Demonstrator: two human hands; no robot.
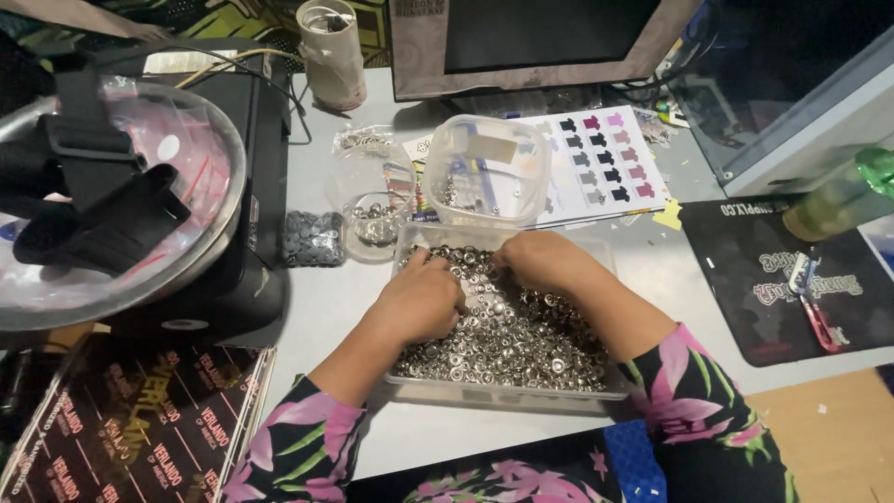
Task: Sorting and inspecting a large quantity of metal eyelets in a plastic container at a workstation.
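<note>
The snaps (507,340) are small round silver rings, shiny metal, heaped in a shallow clear plastic tray (507,396) on the grey table (321,298) right in front of me. My left hand (419,300) lies palm down on the heap, fingers curled into the snaps; I cannot tell whether it grips any. My right hand (540,259) bends in from the far side, fingertips pinched together among the snaps, though what they pinch is hidden. Just past the tray stands a clear tub (484,168), and a small clear cup (372,200) beside it.
</note>
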